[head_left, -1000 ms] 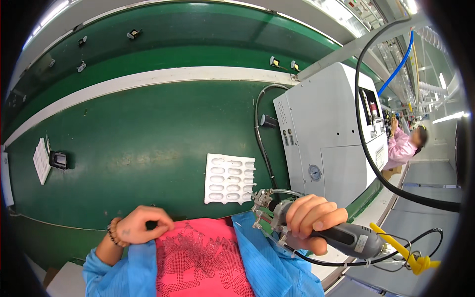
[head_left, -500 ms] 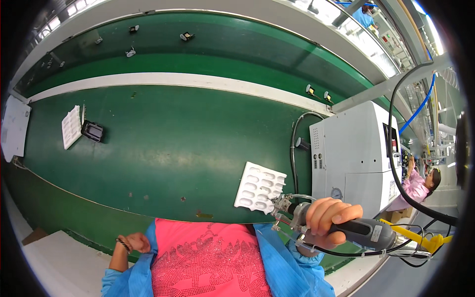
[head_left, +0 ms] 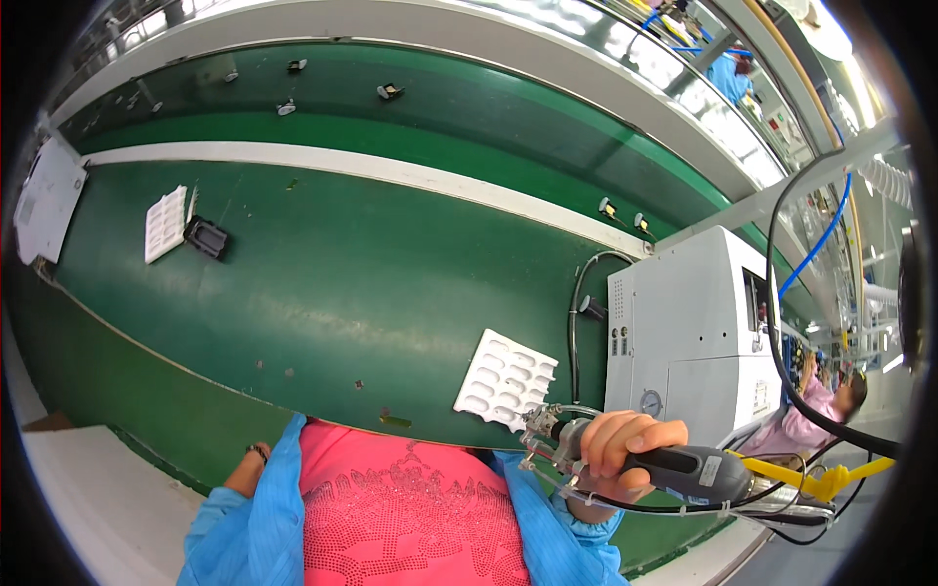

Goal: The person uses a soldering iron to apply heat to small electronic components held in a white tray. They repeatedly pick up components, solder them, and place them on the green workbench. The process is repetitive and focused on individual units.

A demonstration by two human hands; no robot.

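- Presently, the right grip (head_left: 612,447) is wrapped around the grey handheld tool (head_left: 682,467), which extends to either side of it.
- Left of and beyond this grip: white compartmented tray (head_left: 507,377) on the green table (head_left: 322,283).
- Directly beyond: pale machine (head_left: 713,337).
- Far left: left wrist (head_left: 244,471); left grip hidden by the blue jacket (head_left: 278,508), state indeterminable.

The head view looks down over the green bench (head_left: 342,283).

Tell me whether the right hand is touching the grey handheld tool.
Touching: the head view shows the right hand with its fingers wrapped around the grey handheld tool.
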